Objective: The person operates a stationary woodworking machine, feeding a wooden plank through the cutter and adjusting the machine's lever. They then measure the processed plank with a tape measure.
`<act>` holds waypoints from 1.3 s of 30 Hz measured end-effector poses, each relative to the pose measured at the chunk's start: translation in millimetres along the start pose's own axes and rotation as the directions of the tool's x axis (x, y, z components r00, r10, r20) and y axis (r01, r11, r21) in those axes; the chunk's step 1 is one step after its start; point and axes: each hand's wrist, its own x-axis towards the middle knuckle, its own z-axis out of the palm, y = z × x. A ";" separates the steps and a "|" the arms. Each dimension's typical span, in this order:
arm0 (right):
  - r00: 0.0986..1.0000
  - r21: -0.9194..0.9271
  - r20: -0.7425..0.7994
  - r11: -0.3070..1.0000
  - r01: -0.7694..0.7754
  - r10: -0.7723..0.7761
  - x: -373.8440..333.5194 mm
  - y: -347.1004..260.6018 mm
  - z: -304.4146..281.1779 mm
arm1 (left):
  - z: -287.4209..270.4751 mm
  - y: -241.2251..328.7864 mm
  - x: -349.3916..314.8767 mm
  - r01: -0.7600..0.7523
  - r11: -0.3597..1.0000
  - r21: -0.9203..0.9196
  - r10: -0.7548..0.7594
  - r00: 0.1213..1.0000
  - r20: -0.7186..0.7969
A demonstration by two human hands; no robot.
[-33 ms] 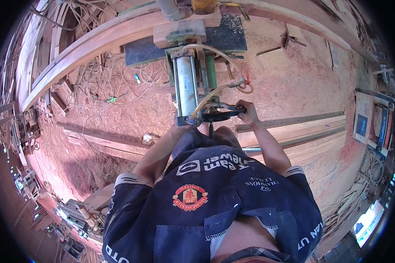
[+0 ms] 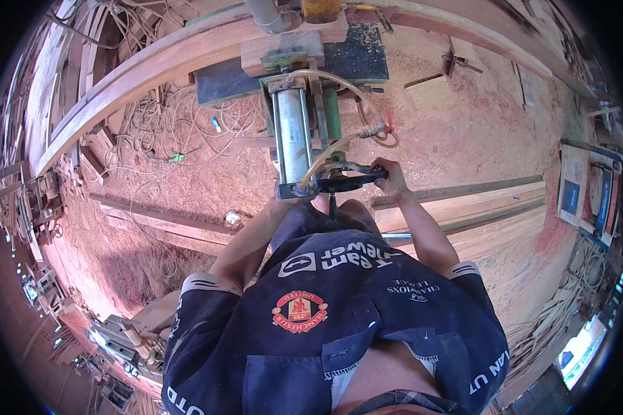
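In front of my body stands a silver pneumatic cylinder with a dark end block. My right hand is closed round the rim of a black handwheel, just to the right of that block. At the cylinder's near end, my left hand reaches in under the block; its fingers are hidden there. Clear yellowish air hoses curve from the cylinder to the right. Beyond its far end a wooden block rests against a long wooden beam, above a dark machine table.
A grey pipe and a yellow machine part stand over the beam. Tangled hoses lie on the sawdust-covered floor at left. Long boards lie to my right, and more timber to my left.
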 end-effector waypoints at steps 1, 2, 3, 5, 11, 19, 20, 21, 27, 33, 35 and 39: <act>1.000 -0.010 0.006 1.000 0.007 -0.007 0.1 -2.8 -1.1 | 1.4 -2.7 0.9 0.002 1.000 -0.002 -0.002 1.000 0.000; 1.000 -0.015 0.003 1.000 0.017 -0.017 1.7 -6.7 -2.4 | 2.0 -7.1 0.8 0.005 1.000 -0.005 -0.005 1.000 0.004; 1.000 -0.034 -0.022 0.999 0.020 -0.020 0.1 -13.0 -3.5 | 2.4 -12.3 -0.6 0.011 1.000 -0.008 -0.011 1.000 0.003; 0.994 -0.061 -0.096 0.997 0.036 -0.042 1.5 -30.0 -5.8 | -1.3 -28.5 -8.2 0.025 0.999 -0.022 -0.024 0.999 0.029; 0.987 -0.481 0.051 0.863 0.156 -0.149 7.2 -113.8 8.4 | -21.5 -80.3 -37.0 0.139 0.990 -0.007 -0.138 0.987 0.085; 0.960 -0.659 0.228 0.752 0.030 0.161 35.8 -146.3 41.8 | -22.7 -46.2 -15.6 0.119 0.992 0.049 -0.122 0.991 0.062; 0.965 -0.653 0.227 0.755 0.050 0.132 34.6 -142.4 39.8 | -21.7 -36.7 -12.8 0.114 0.992 0.058 -0.118 0.991 0.059; 0.977 -0.630 0.206 0.772 0.083 0.062 32.8 -138.1 38.5 | -21.4 -27.3 -9.7 0.110 0.992 0.068 -0.114 0.992 0.056; 0.985 -0.599 0.121 0.782 0.172 -0.123 25.2 -96.4 40.2 | -21.7 31.9 8.0 0.116 0.986 0.122 -0.126 0.989 0.080; 0.963 -0.442 -0.014 0.866 0.235 -0.268 19.5 -50.4 16.8 | -0.7 50.5 4.7 0.175 0.962 0.208 -0.203 0.972 0.121; 0.994 -0.467 0.054 0.878 0.105 -0.091 17.9 -55.8 8.7 | 4.7 25.1 -7.5 -0.065 0.966 0.249 0.076 0.997 -0.033; 0.967 -0.523 -0.082 0.837 0.162 -0.239 13.7 -92.7 21.8 | -3.7 -63.9 -40.9 0.144 0.987 -0.073 -0.146 0.989 -0.022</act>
